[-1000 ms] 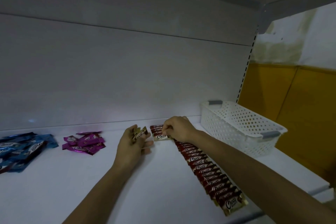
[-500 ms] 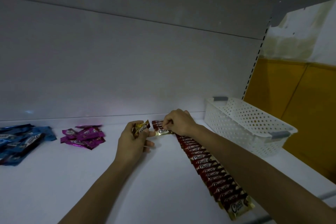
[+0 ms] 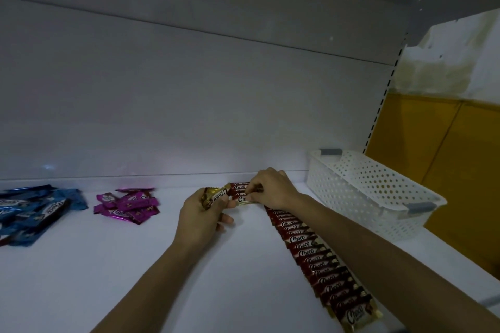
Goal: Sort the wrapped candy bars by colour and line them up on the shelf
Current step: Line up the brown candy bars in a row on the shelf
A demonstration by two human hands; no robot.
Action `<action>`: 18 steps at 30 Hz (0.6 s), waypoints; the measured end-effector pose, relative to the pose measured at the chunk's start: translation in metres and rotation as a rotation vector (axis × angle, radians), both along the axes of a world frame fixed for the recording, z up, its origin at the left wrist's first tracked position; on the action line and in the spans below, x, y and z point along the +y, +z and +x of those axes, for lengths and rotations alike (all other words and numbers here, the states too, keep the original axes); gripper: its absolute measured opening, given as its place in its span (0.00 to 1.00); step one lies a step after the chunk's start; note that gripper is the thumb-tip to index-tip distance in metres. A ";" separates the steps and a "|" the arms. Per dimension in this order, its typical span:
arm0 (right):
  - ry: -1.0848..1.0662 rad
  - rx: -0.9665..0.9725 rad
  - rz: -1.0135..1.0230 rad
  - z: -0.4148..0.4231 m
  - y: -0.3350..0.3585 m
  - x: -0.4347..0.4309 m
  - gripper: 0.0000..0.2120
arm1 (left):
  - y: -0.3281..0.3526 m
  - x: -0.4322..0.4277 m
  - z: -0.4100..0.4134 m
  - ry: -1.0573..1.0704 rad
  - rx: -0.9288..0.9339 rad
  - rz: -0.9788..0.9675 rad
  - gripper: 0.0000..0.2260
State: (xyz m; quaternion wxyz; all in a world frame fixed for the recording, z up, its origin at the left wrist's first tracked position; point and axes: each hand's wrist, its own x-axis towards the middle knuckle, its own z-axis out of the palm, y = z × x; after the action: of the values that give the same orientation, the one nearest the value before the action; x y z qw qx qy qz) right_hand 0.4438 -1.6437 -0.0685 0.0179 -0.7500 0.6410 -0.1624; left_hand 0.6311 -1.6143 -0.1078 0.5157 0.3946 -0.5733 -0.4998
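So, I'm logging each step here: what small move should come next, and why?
Probably the right hand should lay its pinched bar flat at the far end of the red row and let go. The bar sits right at that end, and the left hand holds more bars ready.

Looks like a shop: white metal shelf (image 3: 135, 265) with slotted upright (image 3: 378, 116), branded candy bars (image 3: 319, 265) lined in a row, perforated basket (image 3: 365, 189).
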 end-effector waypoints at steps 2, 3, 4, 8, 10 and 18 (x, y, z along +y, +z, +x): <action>0.009 -0.247 0.037 0.005 0.004 0.003 0.07 | 0.002 0.001 0.000 -0.013 0.017 0.003 0.04; 0.036 -0.479 0.087 0.009 0.007 0.006 0.06 | 0.004 0.002 0.000 -0.024 0.029 0.007 0.04; 0.075 -0.681 0.140 0.012 0.011 0.009 0.07 | 0.005 0.003 0.000 -0.039 0.046 0.010 0.04; 0.253 -0.936 0.272 0.017 0.020 0.021 0.11 | 0.009 0.007 0.000 -0.079 0.067 -0.001 0.05; 0.294 -0.948 0.307 0.018 0.024 0.026 0.11 | 0.009 0.008 0.000 -0.092 0.066 -0.003 0.04; 0.229 -1.039 0.320 0.011 0.021 0.027 0.04 | 0.011 0.010 0.000 -0.131 0.089 0.005 0.06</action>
State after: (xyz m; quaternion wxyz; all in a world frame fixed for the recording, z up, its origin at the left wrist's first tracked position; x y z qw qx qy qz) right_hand 0.4548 -1.6167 -0.0472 0.4627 -0.6240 0.4790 -0.4087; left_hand 0.6312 -1.6044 -0.0973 0.5057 0.3350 -0.5732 -0.5509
